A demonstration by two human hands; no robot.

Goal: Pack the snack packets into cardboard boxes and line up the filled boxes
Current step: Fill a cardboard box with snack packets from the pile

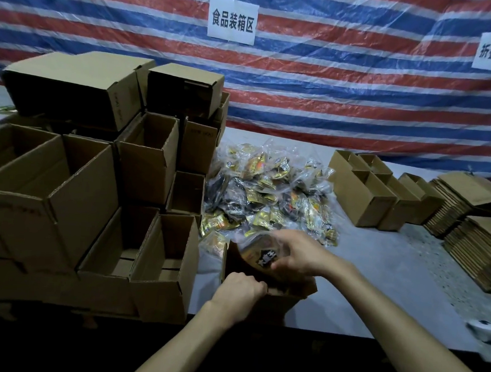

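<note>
Left hand (pixel 240 289) curled on box (pixel 279 301) rim — right hand (pixel 297 254) (fingers bent) pinches snack pkt (pixel 259 253) over it.

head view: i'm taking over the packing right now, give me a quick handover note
Left hand: grips the near rim of the open box near the table's front edge.
Right hand: holds a snack packet at that box's opening.
The packet pile lies just behind the box. Empty boxes are stacked to the left. A row of boxes sits to the right, contents not visible, with flat cartons beyond.
Done: this box is being filled; how full it is cannot be told.
Left: pack the large pile, then line up the filled boxes.
</note>
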